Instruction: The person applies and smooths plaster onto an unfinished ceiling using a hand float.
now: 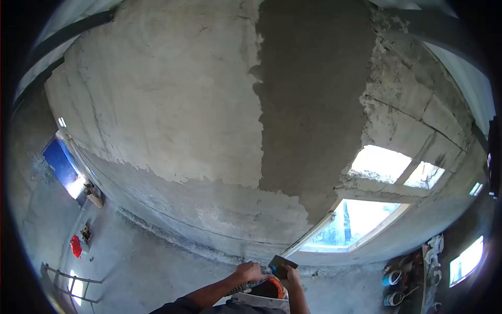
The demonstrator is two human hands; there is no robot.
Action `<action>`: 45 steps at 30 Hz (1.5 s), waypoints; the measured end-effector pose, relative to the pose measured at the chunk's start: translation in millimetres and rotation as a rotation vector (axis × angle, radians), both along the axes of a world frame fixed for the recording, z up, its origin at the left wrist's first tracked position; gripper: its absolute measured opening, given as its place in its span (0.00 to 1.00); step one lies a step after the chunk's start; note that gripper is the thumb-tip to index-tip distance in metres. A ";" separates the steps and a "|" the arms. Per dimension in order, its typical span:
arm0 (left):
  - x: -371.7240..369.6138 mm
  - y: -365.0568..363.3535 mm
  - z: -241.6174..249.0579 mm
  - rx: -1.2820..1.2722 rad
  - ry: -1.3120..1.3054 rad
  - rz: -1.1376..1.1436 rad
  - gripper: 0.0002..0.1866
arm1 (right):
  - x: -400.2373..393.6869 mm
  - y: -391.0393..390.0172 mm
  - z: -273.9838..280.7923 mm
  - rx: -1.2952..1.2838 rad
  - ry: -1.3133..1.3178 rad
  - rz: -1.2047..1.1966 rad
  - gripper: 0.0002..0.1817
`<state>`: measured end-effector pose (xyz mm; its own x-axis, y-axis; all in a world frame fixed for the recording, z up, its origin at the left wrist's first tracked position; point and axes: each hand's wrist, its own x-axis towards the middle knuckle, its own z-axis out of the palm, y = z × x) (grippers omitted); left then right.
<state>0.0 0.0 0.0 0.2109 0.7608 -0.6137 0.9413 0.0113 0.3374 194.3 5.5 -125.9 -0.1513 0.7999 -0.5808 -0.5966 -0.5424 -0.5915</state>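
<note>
My left hand (250, 272) is closed around a ridged, clear plastic bottle (241, 287) with a blue end, low in the middle of the view. Beside it, my right hand (291, 274) grips a flat, dark trowel (283, 262), its plate tilted and close to the blue end. Directly beneath both hands is a bucket (260, 300) with an orange patch inside its rim. My forearms hide part of the bucket. Ahead rises a wall with a dark, wet-looking plaster strip (314, 94) between paler plaster (183, 94) and rough blockwork (413, 89).
A framed window (351, 248) and wall openings are at right. Buckets (392, 278) and a shelf (424, 277) stand lower right. At left are a blue door (61, 162), a red item (76, 246) and a metal ladder-like frame (73, 276) over the concrete floor (151, 267).
</note>
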 end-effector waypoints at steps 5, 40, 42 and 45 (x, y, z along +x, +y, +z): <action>-12.8 1.3 9.7 -0.008 -0.077 0.034 0.52 | -22.1 -6.2 24.2 -0.058 0.008 -0.163 0.20; -65.0 -31.8 17.8 0.580 -0.984 0.379 0.38 | 40.7 10.7 144.1 0.286 -0.069 -0.305 0.17; -66.7 -37.6 16.0 0.643 -0.997 0.468 0.43 | 61.2 19.5 127.1 0.329 -0.010 -0.375 0.17; -70.6 -41.3 10.1 0.664 -1.003 0.517 0.43 | 109.8 31.2 34.5 0.235 -0.026 -0.413 0.17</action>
<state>-70.6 -41.3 10.1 -0.0520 0.9858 0.1596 0.2160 -0.1450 0.9656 304.1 36.7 -91.4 0.2189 0.9001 -0.3768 -0.7179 -0.1129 -0.6869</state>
